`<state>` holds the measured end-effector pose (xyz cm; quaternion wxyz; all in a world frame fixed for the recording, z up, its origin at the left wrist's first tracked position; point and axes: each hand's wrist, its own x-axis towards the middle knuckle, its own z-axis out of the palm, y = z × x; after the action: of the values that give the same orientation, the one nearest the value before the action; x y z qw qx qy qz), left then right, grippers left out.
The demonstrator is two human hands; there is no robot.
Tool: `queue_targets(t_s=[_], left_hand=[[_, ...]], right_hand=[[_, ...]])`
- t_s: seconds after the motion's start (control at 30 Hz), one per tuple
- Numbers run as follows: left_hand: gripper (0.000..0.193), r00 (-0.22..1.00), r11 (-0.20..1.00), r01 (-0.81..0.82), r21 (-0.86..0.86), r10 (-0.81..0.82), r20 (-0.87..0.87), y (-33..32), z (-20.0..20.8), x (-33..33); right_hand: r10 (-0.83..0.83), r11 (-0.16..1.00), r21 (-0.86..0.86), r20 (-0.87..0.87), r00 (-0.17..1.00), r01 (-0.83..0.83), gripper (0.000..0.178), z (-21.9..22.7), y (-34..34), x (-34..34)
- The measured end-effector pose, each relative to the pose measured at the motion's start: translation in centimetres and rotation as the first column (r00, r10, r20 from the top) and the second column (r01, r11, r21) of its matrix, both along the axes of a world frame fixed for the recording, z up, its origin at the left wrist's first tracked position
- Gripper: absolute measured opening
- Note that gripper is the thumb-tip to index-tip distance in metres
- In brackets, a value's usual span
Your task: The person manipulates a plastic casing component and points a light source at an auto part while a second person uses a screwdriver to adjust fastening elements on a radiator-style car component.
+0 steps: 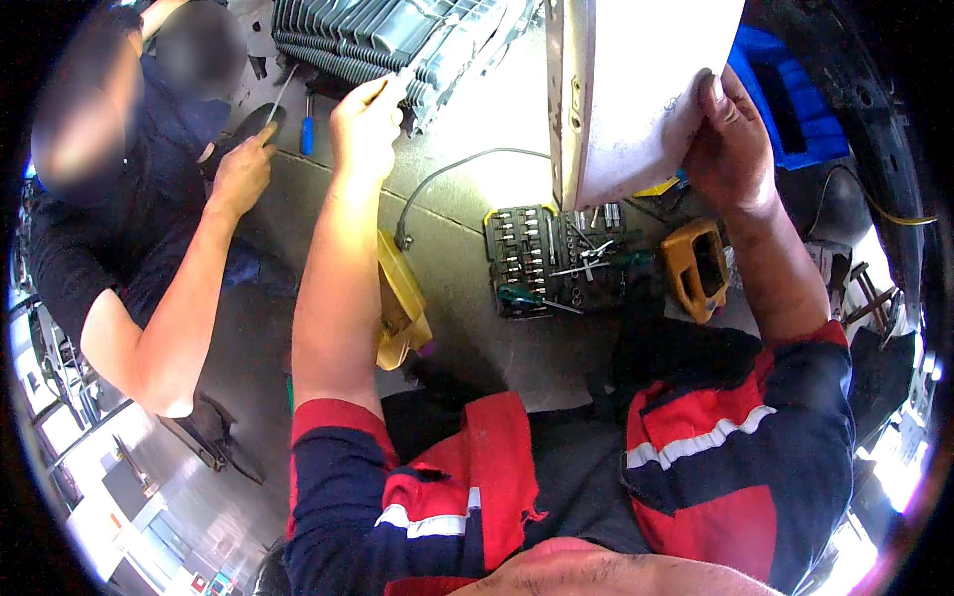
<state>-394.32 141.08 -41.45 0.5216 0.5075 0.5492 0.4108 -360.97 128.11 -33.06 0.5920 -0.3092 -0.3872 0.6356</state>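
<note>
Where the white panel (646,89) rises ahead of the wearer, its right border lies within the grasp of the right hand (733,149), thumb against the pale face, other fingers bent around the edge and partly hidden. Those fingers are clamped on the panel, leaving only its thickness between them and the thumb. Panel stands on end; a pale rim with holes runs down its left side. Left hand (366,129) is well apart from it, raised beside the black ribbed part (343,62) at the top of the view. Its fingers are curled in, thumb and forefinger close together near that part's lower edge; whether they pinch something or touch the part, cannot tell. Below the panel, on the concrete floor (459,248): an open tool case (489,238) of sockets and bits, a green-handled screwdriver (519,295) lying across it. A yellow plastic piece (405,283) sits to its left, an orange-yellow frame (681,268) to its right; a dark cable (494,150) arcs above. Blue crate (760,60) beyond the right hand. At left, a co-worker's hand (241,177) holds a thin-shafted tool (283,94), near a blue-handled tool (307,136).
</note>
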Motion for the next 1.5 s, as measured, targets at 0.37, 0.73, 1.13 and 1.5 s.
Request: queue_targets(t_s=[0.37, 0.73, 1.13, 1.5], left_hand=[[0.022, 0.371, 0.653, 0.483, 0.584, 0.451, -0.812, -0.8, -0.2, 0.3], [0.020, 0.918, 0.898, 0.127, -0.421, 0.054, 0.392, 1.1, 1.2, 1.1], [0.016, 0.531, 0.719, 0.329, 0.612, 0.395, -0.749, -1.7, -0.5, 1.8], [0.008, 0.237, 0.468, 0.782, 0.412, 0.389, -0.890, -0.7, -0.9, 0.7]], right_hand=[[-0.116, 0.993, -0.009, 0.087, 0.989, 0.117, 0.049, -0.1, 0.4, 2.1], [-0.081, 0.997, 0.005, 0.113, 0.990, 0.081, 0.046, -0.7, 1.3, 2.7], [-0.069, 0.983, -0.094, 0.608, 0.791, 0.158, 0.050, -5.6, 7.8, -3.4], [-0.140, 0.976, -0.156, 0.084, 0.987, 0.152, 0.067, -13.5, 19.9, -7.8]])
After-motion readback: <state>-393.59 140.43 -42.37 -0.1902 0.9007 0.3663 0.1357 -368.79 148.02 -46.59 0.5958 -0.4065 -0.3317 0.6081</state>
